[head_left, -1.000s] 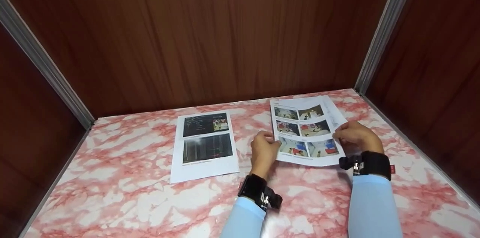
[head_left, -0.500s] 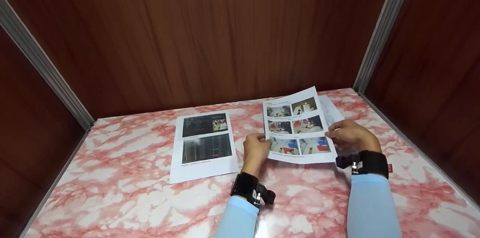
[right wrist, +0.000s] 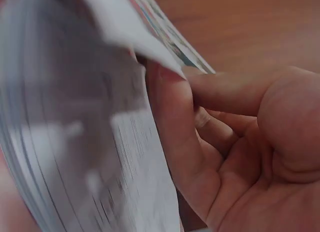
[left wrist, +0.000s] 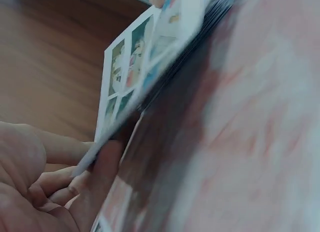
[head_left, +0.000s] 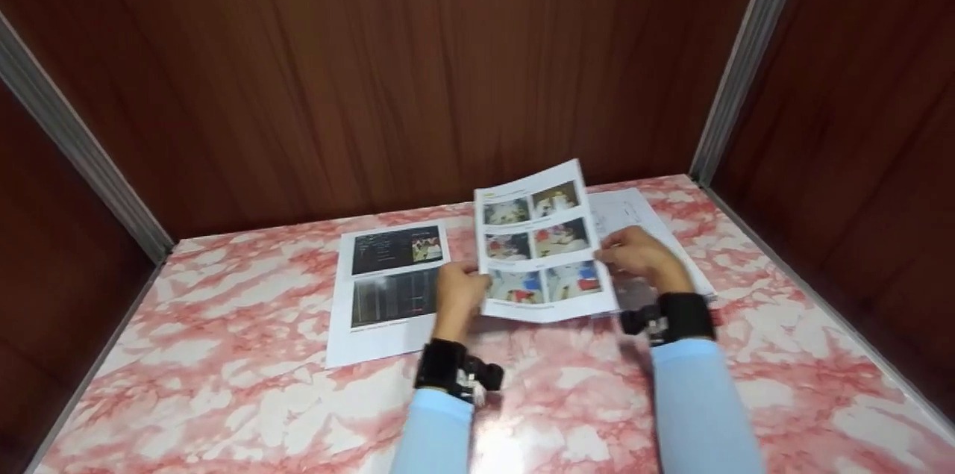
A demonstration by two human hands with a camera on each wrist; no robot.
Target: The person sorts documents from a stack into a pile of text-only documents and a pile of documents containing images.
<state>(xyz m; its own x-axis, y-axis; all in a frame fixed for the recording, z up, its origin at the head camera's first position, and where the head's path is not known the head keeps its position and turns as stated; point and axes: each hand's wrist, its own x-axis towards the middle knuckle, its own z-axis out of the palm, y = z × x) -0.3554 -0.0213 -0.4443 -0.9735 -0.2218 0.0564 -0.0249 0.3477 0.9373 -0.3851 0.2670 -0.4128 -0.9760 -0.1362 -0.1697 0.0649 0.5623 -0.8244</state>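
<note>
Head view: a picture-printed paper (head_left: 533, 244) is held tilted above the tabletop (head_left: 224, 354) towards its back edge, its left side pinched by the left grip (head_left: 459, 291) and its right side by the right grip (head_left: 642, 256); whether one sheet or several are held cannot be told. A dark-printed sheet (head_left: 384, 276), lying further towards the left edge, is partly hidden by the left grip. Near the back right corner, a faintly marked paper (head_left: 618, 210) is partly covered. Small print is blurred; both blue sleeves (head_left: 436, 425) are cut off.
</note>
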